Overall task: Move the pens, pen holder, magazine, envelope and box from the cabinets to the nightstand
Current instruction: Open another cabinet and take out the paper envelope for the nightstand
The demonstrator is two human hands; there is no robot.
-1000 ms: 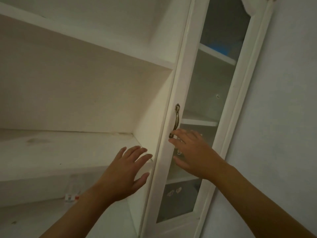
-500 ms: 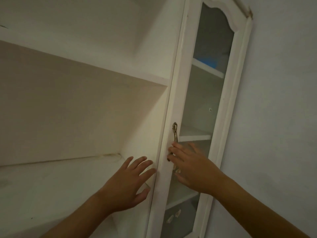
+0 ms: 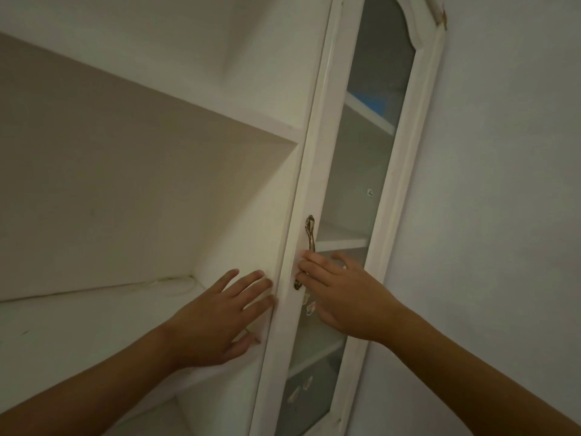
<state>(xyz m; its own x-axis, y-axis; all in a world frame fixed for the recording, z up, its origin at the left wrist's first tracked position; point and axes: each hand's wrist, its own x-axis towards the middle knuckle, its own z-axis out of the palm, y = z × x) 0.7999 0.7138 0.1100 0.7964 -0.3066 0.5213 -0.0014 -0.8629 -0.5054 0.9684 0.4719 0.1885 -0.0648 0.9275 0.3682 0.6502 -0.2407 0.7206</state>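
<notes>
A tall white cabinet door (image 3: 317,171) with a glass pane stands in the middle of the view. My right hand (image 3: 342,294) lies against it, fingertips at the lower end of its brass handle (image 3: 309,237). My left hand (image 3: 217,316) is spread flat, fingers touching the door frame's left edge beside an open shelf (image 3: 78,322). Behind the glass on an upper shelf lies something blue (image 3: 372,102); I cannot tell what it is. No pens, pen holder, magazine, envelope or box can be made out.
A plain white wall (image 3: 503,215) runs along the right of the cabinet. Open white shelves (image 3: 176,99) fill the left. Behind the glass, more shelves (image 3: 339,243) show, with small pale stickers (image 3: 309,306) on the pane.
The view has tilted upward, showing more of the door's arched top. My right hand has slid onto the lower end of the handle. My left hand has come up against the frame.
</notes>
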